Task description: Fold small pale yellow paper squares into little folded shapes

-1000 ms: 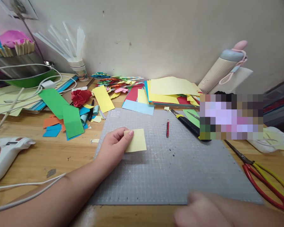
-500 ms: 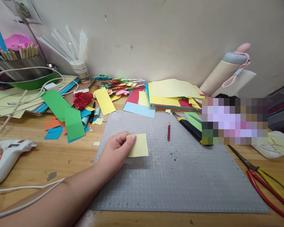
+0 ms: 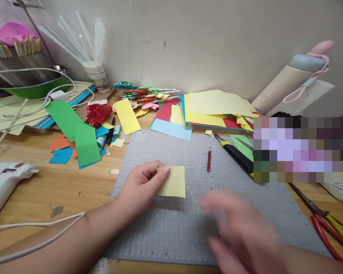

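A small square of pale yellow paper (image 3: 175,182) is pinched by its left side between the thumb and fingers of my left hand (image 3: 148,179). The paper is held just above the grey cutting mat (image 3: 171,232), over its left half. To the right of it, my right hand (image 3: 242,224) hovers over the mat, smeared by motion, with thumb and fingers apart and nothing visible in them. A short red and black pencil (image 3: 209,160) lies on the mat beyond both hands.
A black and yellow utility knife (image 3: 237,156) and red-and-yellow-handled scissors (image 3: 322,220) lie on the right. At left are a white glue gun (image 3: 10,179) and green paper strips (image 3: 87,142). Stacked coloured sheets (image 3: 217,104) lie by the wall, near cups of straws (image 3: 95,74).
My right hand has come into view from the lower right. My left hand still pinches the yellow paper, and the view has shifted slightly.
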`<state>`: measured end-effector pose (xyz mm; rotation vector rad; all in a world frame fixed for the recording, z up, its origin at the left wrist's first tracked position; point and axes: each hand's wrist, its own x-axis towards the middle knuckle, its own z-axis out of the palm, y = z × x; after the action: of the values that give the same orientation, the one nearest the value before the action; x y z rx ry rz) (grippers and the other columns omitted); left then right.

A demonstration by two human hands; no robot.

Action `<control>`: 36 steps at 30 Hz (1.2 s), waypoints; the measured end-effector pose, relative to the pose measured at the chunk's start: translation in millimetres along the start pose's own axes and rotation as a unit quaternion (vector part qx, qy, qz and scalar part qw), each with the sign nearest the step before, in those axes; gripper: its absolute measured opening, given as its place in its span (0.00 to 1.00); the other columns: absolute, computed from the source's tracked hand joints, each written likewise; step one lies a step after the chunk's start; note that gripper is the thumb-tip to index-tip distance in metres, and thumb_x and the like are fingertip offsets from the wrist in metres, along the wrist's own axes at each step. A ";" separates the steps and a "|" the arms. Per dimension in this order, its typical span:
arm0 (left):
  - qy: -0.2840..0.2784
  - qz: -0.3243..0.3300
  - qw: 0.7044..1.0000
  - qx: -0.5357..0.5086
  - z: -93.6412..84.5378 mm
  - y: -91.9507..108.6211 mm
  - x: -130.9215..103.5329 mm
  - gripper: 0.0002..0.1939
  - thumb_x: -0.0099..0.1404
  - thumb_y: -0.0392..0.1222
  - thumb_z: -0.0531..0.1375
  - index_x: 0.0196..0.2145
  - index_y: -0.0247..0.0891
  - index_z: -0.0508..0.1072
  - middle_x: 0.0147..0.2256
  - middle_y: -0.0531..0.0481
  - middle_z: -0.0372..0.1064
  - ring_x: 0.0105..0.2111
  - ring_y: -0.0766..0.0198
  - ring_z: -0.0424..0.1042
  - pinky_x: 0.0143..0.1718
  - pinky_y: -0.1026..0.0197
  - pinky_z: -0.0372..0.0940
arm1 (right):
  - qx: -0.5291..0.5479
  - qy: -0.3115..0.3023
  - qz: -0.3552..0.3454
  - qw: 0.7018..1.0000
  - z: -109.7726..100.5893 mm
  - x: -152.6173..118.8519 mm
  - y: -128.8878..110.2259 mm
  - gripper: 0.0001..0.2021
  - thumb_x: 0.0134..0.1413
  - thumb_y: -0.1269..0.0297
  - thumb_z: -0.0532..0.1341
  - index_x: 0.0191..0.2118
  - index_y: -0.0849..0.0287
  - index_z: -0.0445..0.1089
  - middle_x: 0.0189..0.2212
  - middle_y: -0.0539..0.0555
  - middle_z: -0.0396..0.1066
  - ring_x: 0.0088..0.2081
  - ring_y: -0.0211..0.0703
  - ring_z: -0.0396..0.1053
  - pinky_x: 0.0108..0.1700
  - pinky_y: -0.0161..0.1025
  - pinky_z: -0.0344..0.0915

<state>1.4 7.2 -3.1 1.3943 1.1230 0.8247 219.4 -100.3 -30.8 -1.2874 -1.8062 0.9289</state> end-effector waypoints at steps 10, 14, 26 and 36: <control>-0.070 0.052 0.991 0.099 5.5 3.1 -3.0 0.20 0.66 0.47 0.52 0.19 0.37 0.66 0.20 0.55 0.59 0.23 0.66 0.59 0.28 0.62 0.55 | 0.317 -0.151 0.227 0.908 4.6 78.4 -18.3 0.13 0.60 0.54 0.56 0.34 0.61 0.66 0.21 0.48 0.64 0.20 0.32 0.61 0.19 0.29 0.55; -0.102 0.105 0.978 0.145 4.0 3.6 -2.7 0.21 0.67 0.44 0.50 0.17 0.37 0.62 0.19 0.55 0.60 0.26 0.65 0.61 0.36 0.57 0.56 | 0.354 -0.146 0.246 0.890 0.6 72.1 -11.1 0.14 0.59 0.54 0.57 0.33 0.61 0.66 0.21 0.49 0.65 0.19 0.31 0.62 0.17 0.27 0.54; -0.074 0.192 0.962 0.177 -0.3 -5.2 -8.0 0.19 0.61 0.30 0.57 0.48 0.49 0.63 0.44 0.50 0.66 0.47 0.57 0.64 0.49 0.49 0.58 | 0.420 -0.081 0.272 0.862 -6.3 74.0 -9.6 0.12 0.59 0.57 0.58 0.33 0.62 0.67 0.20 0.49 0.67 0.19 0.32 0.64 0.16 0.25 0.55; -0.046 0.354 0.831 0.427 2.0 5.2 -19.4 0.07 0.67 0.32 0.56 0.37 0.43 0.70 0.35 0.55 0.71 0.37 0.62 0.64 0.38 0.55 0.49 | 0.386 -0.110 0.324 0.857 -6.4 74.3 -15.7 0.16 0.56 0.53 0.59 0.31 0.63 0.66 0.23 0.52 0.70 0.19 0.34 0.68 0.16 0.28 0.58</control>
<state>-1.7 -11.5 3.9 2.6798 0.9117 0.7532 200.1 -31.8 -3.4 -1.2589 -0.8971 1.9865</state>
